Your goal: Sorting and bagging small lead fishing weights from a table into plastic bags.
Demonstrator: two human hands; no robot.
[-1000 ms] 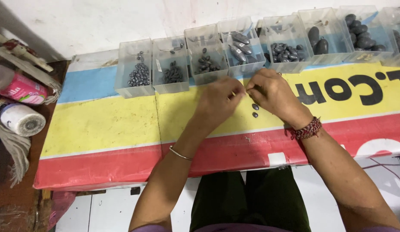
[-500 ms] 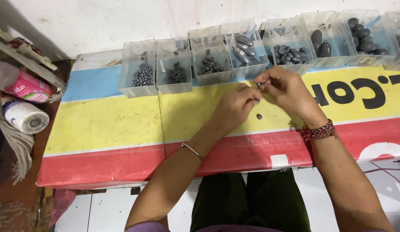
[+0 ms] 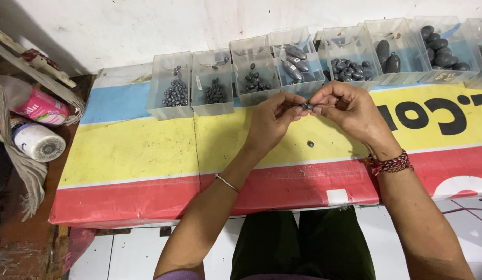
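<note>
Left hand (image 3: 272, 120) and right hand (image 3: 350, 111) meeting above striped table (image 3: 137, 155), fingertips pinching small dark weights (image 3: 307, 107) between them, holding close for sight. Spare weight (image 3: 310, 143) lying just below. Am keeping sorted clear bins (image 3: 215, 88) lined within reach along wall.

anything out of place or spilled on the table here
One small dark weight lies loose on the yellow band of the table cover, below the hands, while the rest sit sorted in clear boxes. Nothing looks spilled or damaged.
</note>
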